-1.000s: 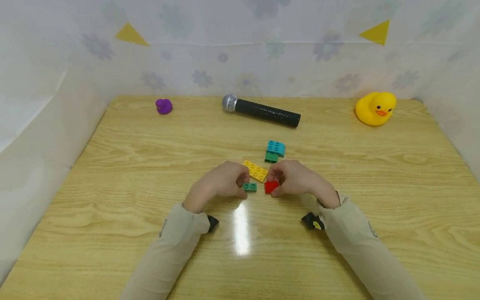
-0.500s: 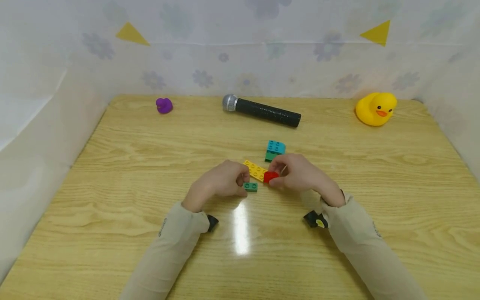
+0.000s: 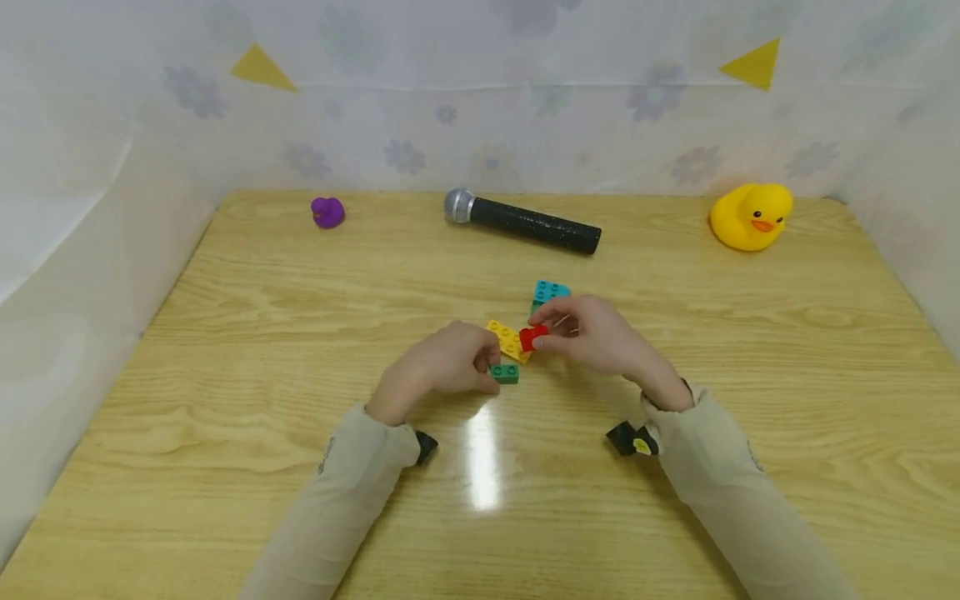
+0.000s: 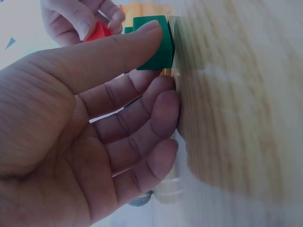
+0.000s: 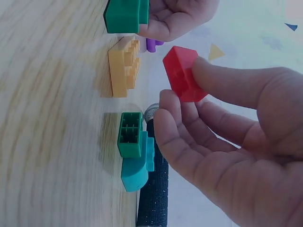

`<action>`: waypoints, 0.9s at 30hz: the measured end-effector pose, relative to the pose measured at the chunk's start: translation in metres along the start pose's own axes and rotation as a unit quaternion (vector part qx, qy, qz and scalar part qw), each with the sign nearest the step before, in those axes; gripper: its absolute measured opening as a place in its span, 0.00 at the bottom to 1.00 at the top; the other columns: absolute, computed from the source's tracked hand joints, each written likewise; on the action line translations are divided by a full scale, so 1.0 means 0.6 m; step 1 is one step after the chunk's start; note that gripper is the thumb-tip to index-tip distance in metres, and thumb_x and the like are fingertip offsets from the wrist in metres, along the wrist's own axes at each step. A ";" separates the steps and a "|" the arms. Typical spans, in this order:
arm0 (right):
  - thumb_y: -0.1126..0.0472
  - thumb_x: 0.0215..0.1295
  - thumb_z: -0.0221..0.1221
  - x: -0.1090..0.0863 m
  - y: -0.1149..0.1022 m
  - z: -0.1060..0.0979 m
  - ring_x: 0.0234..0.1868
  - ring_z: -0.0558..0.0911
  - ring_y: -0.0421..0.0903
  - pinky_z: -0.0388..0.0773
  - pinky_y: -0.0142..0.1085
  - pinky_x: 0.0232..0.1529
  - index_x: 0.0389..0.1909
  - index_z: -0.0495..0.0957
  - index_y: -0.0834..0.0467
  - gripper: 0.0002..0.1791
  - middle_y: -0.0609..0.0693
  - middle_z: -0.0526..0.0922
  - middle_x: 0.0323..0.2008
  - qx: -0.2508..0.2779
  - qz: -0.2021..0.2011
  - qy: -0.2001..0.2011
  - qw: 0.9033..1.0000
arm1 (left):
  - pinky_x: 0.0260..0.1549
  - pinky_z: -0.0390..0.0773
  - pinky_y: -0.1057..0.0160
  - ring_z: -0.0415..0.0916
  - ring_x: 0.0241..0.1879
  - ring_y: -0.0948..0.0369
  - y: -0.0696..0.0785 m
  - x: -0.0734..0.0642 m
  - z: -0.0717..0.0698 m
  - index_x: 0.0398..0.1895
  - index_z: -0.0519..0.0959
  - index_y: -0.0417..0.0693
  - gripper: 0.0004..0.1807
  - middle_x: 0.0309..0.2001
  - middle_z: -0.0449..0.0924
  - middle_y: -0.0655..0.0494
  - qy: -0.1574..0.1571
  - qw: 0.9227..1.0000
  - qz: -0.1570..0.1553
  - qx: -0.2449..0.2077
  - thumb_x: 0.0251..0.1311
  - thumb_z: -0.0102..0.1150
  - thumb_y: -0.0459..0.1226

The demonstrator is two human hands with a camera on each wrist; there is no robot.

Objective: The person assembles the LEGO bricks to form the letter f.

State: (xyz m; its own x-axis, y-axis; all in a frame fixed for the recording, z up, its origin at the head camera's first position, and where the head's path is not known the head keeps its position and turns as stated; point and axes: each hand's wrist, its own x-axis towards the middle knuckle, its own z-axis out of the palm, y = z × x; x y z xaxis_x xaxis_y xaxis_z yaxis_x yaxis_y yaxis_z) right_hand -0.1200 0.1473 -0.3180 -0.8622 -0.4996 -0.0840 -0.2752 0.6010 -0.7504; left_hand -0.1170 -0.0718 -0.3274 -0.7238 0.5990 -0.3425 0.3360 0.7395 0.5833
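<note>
Your left grip [image 3: 447, 358] and right grip [image 3: 600, 337]: clamped.
Left pinches the green brick [image 3: 506, 374], right the raised red brick [image 3: 533, 337]; the yellow brick [image 3: 506, 338] lies between both grips.

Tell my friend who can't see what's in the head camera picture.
A person's left hand grips a green block at a table, and the right hand holds up a red block near a yellow block. A teal block sits just beyond. At the back are a purple duck, a mic and a yellow duck.
</note>
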 end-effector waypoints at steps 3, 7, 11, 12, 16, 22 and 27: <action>0.66 0.62 0.62 0.000 0.001 0.002 0.39 0.83 0.48 0.78 0.43 0.43 0.43 0.82 0.61 0.09 0.53 0.83 0.40 0.006 -0.002 -0.001 1.000 | 0.33 0.72 0.65 0.71 0.30 0.61 -0.001 -0.001 0.001 0.35 0.77 0.47 0.10 0.29 0.76 0.58 -0.004 1.000 -0.003 -0.001 0.55 0.69 0.38; 0.67 0.60 0.64 0.000 0.000 0.005 0.37 0.82 0.47 0.78 0.42 0.41 0.41 0.82 0.61 0.08 0.52 0.83 0.39 0.002 -0.007 -0.001 1.000 | 0.33 0.72 0.65 0.72 0.31 0.61 -0.002 -0.001 0.001 0.35 0.77 0.47 0.10 0.30 0.76 0.58 -0.005 1.000 -0.004 0.000 0.55 0.69 0.39; 0.68 0.59 0.64 0.001 -0.001 0.006 0.36 0.81 0.46 0.79 0.41 0.41 0.39 0.80 0.61 0.08 0.52 0.82 0.38 0.006 -0.017 -0.008 1.000 | 0.33 0.72 0.65 0.71 0.31 0.61 0.000 0.000 0.002 0.34 0.77 0.47 0.10 0.30 0.76 0.57 -0.001 1.000 -0.008 0.001 0.55 0.69 0.39; 0.68 0.58 0.64 0.001 0.000 0.007 0.36 0.81 0.46 0.79 0.41 0.41 0.39 0.80 0.61 0.08 0.52 0.82 0.38 0.007 -0.021 -0.010 1.000 | 0.33 0.72 0.65 0.71 0.31 0.61 0.001 0.000 0.003 0.34 0.77 0.47 0.10 0.30 0.76 0.57 0.001 1.000 -0.009 0.002 0.55 0.69 0.39; 0.68 0.57 0.65 0.003 0.000 0.010 0.34 0.81 0.46 0.80 0.40 0.40 0.39 0.80 0.62 0.09 0.52 0.82 0.36 0.011 -0.041 -0.021 0.999 | 0.33 0.72 0.65 0.72 0.31 0.61 0.002 0.002 0.007 0.35 0.78 0.47 0.10 0.30 0.76 0.58 0.008 1.000 -0.010 0.007 0.55 0.69 0.39; 0.68 0.57 0.65 0.003 0.001 0.017 0.31 0.82 0.43 0.80 0.38 0.38 0.40 0.81 0.62 0.10 0.50 0.83 0.34 0.011 -0.074 -0.040 0.996 | 0.32 0.72 0.65 0.72 0.30 0.61 0.000 0.006 0.014 0.35 0.79 0.46 0.11 0.29 0.76 0.58 0.012 1.000 -0.010 0.011 0.54 0.69 0.40; 0.68 0.56 0.66 0.005 0.001 0.025 0.30 0.80 0.42 0.79 0.39 0.36 0.37 0.81 0.60 0.08 0.47 0.82 0.31 0.017 -0.106 -0.058 0.993 | 0.30 0.70 0.65 0.71 0.28 0.61 0.002 0.008 0.014 0.32 0.77 0.47 0.11 0.27 0.75 0.58 0.020 1.000 -0.005 0.022 0.54 0.70 0.41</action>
State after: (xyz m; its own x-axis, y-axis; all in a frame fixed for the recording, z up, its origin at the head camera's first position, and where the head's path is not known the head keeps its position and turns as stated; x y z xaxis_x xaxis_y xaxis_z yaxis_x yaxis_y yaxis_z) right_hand -0.1163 0.1369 -0.3282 -0.7314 -0.6819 0.0045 -0.4282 0.4542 -0.7812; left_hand -0.1150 -0.0653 -0.3345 -0.7500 0.5800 -0.3180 0.3540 0.7581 0.5477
